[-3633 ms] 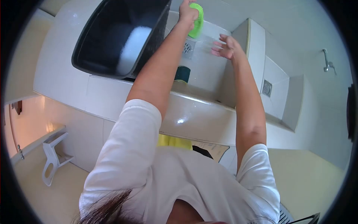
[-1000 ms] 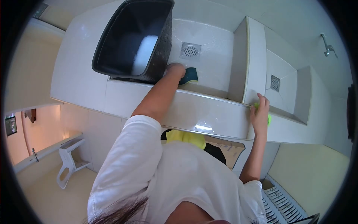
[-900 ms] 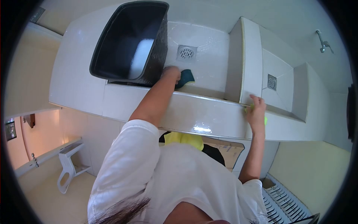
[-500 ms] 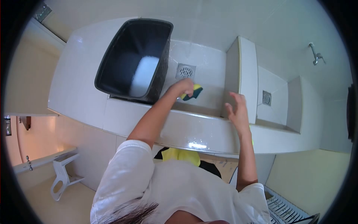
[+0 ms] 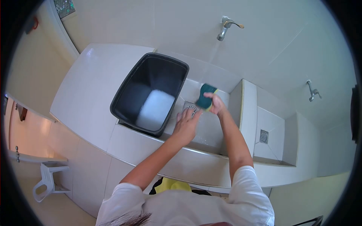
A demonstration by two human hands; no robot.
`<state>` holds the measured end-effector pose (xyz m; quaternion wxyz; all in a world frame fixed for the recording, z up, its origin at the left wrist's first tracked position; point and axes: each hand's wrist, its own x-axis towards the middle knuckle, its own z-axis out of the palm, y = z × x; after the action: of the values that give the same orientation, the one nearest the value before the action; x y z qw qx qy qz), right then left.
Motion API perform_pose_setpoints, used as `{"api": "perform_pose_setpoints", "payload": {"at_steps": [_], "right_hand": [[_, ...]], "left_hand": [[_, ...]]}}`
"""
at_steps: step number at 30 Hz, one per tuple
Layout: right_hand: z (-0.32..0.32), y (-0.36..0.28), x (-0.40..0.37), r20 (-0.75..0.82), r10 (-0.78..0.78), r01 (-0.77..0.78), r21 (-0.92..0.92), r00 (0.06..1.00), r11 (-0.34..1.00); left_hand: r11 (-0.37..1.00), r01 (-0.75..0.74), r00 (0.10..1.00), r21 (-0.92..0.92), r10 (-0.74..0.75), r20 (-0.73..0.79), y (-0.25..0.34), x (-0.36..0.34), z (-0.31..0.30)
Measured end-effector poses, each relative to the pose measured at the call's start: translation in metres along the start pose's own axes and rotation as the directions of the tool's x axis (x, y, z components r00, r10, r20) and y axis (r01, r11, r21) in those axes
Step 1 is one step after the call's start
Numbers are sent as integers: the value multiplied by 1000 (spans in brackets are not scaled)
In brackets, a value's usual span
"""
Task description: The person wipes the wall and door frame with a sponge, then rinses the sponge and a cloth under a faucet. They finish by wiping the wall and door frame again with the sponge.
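Observation:
A green and yellow scouring sponge (image 5: 206, 95) is gripped in my right hand (image 5: 215, 103), over the tiled sink basin (image 5: 211, 130). Its dark green side faces up. My left hand (image 5: 186, 126) is just to the left and lower, fingers stretched out and apart, holding nothing. Those fingers partly cover the metal floor drain (image 5: 190, 108). Beside my left hand, a black rectangular bin (image 5: 179, 88) stands tilted at the basin's left side, with white foam (image 5: 156, 109) at its bottom.
A wall tap (image 5: 225, 28) is above the basin, and a second tap (image 5: 312, 91) hangs further right. A tiled divider (image 5: 249, 113) separates a smaller basin with its own drain (image 5: 264, 136). A white plastic stool (image 5: 45, 182) sits on the floor at lower left.
The sponge has passed from my left hand to my right hand. My left hand has opened. The camera view has shifted, bringing the upper tap into sight.

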<state>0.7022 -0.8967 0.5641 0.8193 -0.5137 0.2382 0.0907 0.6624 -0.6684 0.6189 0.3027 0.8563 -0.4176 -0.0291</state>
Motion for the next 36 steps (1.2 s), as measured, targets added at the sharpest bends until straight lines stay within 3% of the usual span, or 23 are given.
{"api": "perform_pose_setpoints", "payload": {"at_steps": [2, 3, 5, 7, 9, 11, 14, 16, 17, 19, 23, 25, 26, 27, 28, 29, 30, 31, 32, 34, 35, 36], "right_hand": [[9, -23, 20, 86, -102, 50, 470, 991, 881], [10, -28, 32, 107, -94, 34, 462, 990, 886], [10, -32, 65, 158, -439, 269, 595, 885, 757], [25, -43, 66, 218, -432, 177, 687, 875, 704], [34, -48, 73, 103, -422, 234, 704, 901, 671], [44, -53, 73, -38, -347, 249, 768, 937, 591], [26, -48, 100, -32, -319, 228, 768, 947, 598], [14, -42, 124, -205, -167, 263, 674, 965, 690], [18, -38, 125, -189, -156, 244, 671, 969, 700], [22, -30, 125, -310, -164, 328, 612, 937, 720], [-63, 11, 194, -300, -130, 302, 645, 945, 702], [-85, 23, 198, -156, -161, 224, 704, 975, 673], [-86, 28, 199, -162, -152, 222, 704, 975, 674], [-88, 32, 202, -160, -153, 217, 566, 975, 795], [-86, 35, 198, -165, -151, 207, 407, 975, 890], [-57, 29, 183, -324, -91, 204, 336, 942, 919], [-54, 28, 182, -297, -117, 205, 286, 948, 936], [-53, 27, 181, -277, -177, 246, 238, 944, 940], [-33, 20, 165, -394, -160, 227, 130, 905, 965], [-53, 13, 169, -64, -81, 100, 411, 995, 906], [-8, -3, 135, -306, 92, 33, 379, 947, 925], [17, -14, 109, -318, 70, 34, 310, 945, 950]], "left_hand": [[999, 26, 999, 28, -27, 46, -22, -30, -3], [997, 58, 994, 52, -62, 89, -29, -43, -2], [994, 101, 987, 40, -105, 122, -45, -64, 11], [985, 166, 975, 39, -170, 142, -56, -81, 10], [996, -23, 999, 82, 20, 37, -54, -80, 11], [998, 32, 998, 49, -35, 44, -55, -79, 8], [996, 92, 990, -22, -89, 109, -50, -79, -4], [991, 120, 982, -50, -111, 152, -52, -81, -10], [994, 106, 985, -42, -99, 141, -53, -81, -10], [994, 105, 987, -36, -100, 125, -53, -82, -9], [993, 90, 994, -72, -85, 71, -57, -85, -6], [993, 89, 994, -71, -85, 65, -56, -85, -7], [995, 93, 993, -31, -90, 74, -56, -84, -8], [996, 94, 992, 6, -94, 86, -55, -83, -9], [996, 92, 991, -10, -91, 101, -54, -84, -13], [987, 151, 976, -55, -140, 166, -53, -83, -19], [976, 195, 956, -100, -167, 240, -52, -81, -20], [980, 163, 976, -116, -143, 163, -63, -82, 4], [983, 123, 990, -137, -112, 87, -73, -81, 29], [964, 262, 923, -47, -236, 304, -53, -75, -10], [974, 218, 949, -61, -197, 244, -56, -74, -2], [981, 180, 969, -71, -165, 183, -58, -75, 7]]}}
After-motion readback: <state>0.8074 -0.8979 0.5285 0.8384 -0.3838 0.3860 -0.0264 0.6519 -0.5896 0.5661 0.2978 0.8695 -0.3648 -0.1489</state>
